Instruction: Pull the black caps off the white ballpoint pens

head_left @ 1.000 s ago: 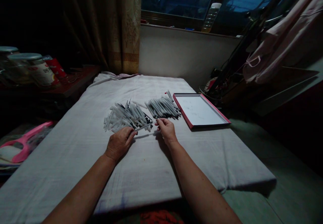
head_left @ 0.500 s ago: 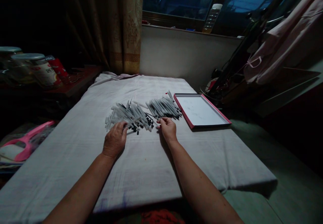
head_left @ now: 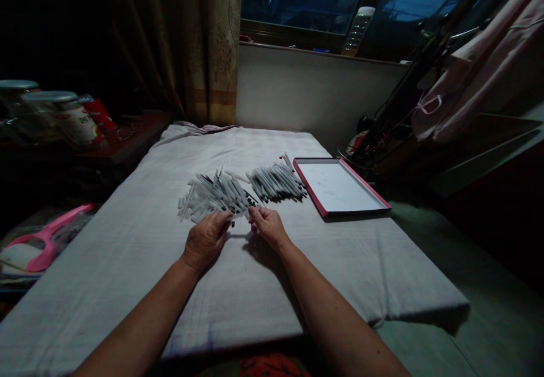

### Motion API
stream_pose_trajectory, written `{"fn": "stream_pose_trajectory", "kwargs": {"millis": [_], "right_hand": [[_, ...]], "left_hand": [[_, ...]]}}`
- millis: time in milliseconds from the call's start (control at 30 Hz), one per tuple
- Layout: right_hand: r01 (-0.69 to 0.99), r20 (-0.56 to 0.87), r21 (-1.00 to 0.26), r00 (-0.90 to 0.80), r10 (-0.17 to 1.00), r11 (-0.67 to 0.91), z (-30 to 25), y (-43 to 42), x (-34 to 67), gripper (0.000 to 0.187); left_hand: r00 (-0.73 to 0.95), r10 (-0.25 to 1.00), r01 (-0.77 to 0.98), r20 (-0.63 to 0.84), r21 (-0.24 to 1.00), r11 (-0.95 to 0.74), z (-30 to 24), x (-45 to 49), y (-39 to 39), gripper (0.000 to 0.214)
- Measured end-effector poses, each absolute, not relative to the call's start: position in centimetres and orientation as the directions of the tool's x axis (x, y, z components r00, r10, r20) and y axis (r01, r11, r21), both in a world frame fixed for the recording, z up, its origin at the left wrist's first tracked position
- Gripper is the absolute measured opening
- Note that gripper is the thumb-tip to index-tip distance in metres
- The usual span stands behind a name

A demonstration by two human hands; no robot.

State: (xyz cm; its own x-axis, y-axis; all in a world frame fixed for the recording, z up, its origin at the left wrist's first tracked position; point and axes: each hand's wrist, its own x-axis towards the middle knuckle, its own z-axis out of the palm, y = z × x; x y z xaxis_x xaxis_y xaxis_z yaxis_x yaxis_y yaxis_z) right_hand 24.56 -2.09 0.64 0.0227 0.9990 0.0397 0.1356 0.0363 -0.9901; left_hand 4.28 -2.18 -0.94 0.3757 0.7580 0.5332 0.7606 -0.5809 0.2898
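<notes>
Two heaps of white pen barrels lie on a grey cloth-covered table point(head_left: 127, 263): a loose left pile point(head_left: 212, 194) with small black tips among it, and a tidier right pile point(head_left: 276, 182). My left hand point(head_left: 206, 240) and my right hand point(head_left: 266, 227) meet just in front of the left pile. Between their pinched fingertips they hold one white pen barrel point(head_left: 238, 214) level above the cloth. Both hands are closed on it.
A shallow red-rimmed tray point(head_left: 323, 210) with a white floor lies right of the piles. Jars point(head_left: 63, 119) stand on a dark shelf at the left, a pink plastic item point(head_left: 46, 235) below them. A wall, window and curtain are behind; clothing hangs at right.
My left hand left the pile holding a pen barrel and drew back. My right hand moved left from the right pile to meet it and took the barrel's other end.
</notes>
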Motion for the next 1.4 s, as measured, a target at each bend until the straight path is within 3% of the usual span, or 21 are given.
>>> {"fn": "stream_pose_trajectory", "kwargs": {"millis": [267,433,600,833,1000,1200,1400], "right_hand": [[-0.125,-0.112,-0.987,0.073,0.991,-0.102,1.5,-2.0,23.7,0.048],[-0.107,-0.112,-0.989,0.122,0.986,-0.099,1.7,-1.9,24.0,0.045],[-0.055,0.007,-0.998,0.097,0.995,0.012,1.7,-1.9,24.4,0.047],[-0.038,0.075,-0.996,0.045,0.996,0.077,1.6,-1.9,24.6,0.049],[-0.070,0.048,-0.996,-0.015,0.999,0.047,1.7,-2.0,24.6,0.047],[-0.116,-0.001,-0.993,-0.033,0.999,-0.004,1.8,-2.0,24.6,0.045],[-0.075,-0.075,-0.994,-0.032,0.997,-0.077,2.4,-1.2,26.3,0.042]], "left_hand": [[0.394,0.789,0.761,0.471,0.314,-0.567,-0.6,4.6,-2.3,0.035],[0.425,0.829,0.735,0.365,0.395,-0.551,-0.2,4.6,-2.1,0.043],[0.462,0.856,0.652,0.231,0.565,-0.505,0.5,4.5,-1.5,0.047],[0.550,0.834,0.463,-0.055,0.851,-0.249,1.4,4.4,-0.7,0.062],[0.621,0.748,0.375,-0.235,0.927,-0.019,2.1,3.9,-0.6,0.066],[0.617,0.749,0.312,-0.241,0.949,0.048,2.2,3.6,-0.5,0.065],[0.471,0.878,0.296,-0.081,0.953,-0.071,0.7,3.9,-0.6,0.056]]}}
